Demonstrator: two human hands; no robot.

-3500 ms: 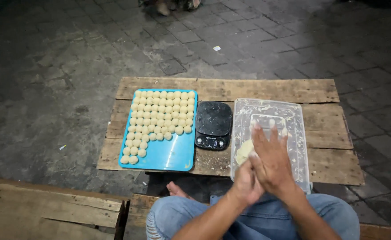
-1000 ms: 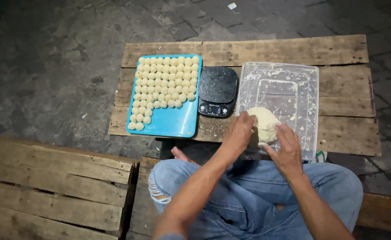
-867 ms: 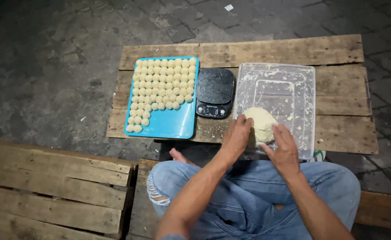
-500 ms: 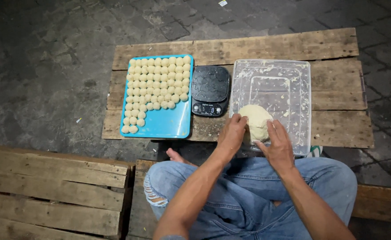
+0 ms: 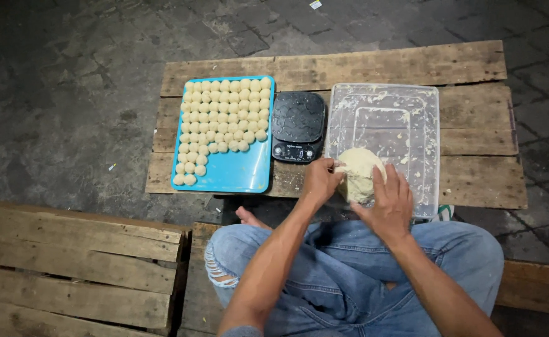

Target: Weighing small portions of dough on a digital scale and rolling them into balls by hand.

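Pale dough lump (image 5: 358, 173) sits at the near end of the clear plastic tray (image 5: 411, 100), which lies on the wooden pallet tabletop (image 5: 374, 65). Both hands are on it: the left hand (image 5: 320, 182) cups its left flank with fingers curled against the dough, and the right hand (image 5: 388, 203) lies over its near right side, fingers spread flat. Neither grip is fully closed; each is pressed to the lump rather than clamped round it.

Judging from this, the work is shaping or pulling a portion from the lump. It would go best with the left hand steadying while the right pinches off a small, even piece, keeping the dough over the floured tray so nothing sticks to the bare wood. The black kitchen scale (image 5: 298, 125) stands just left of the tray, between it and the blue tray (image 5: 224, 178) filled with rows of small dough balls (image 5: 224, 115); its near rows are bare.
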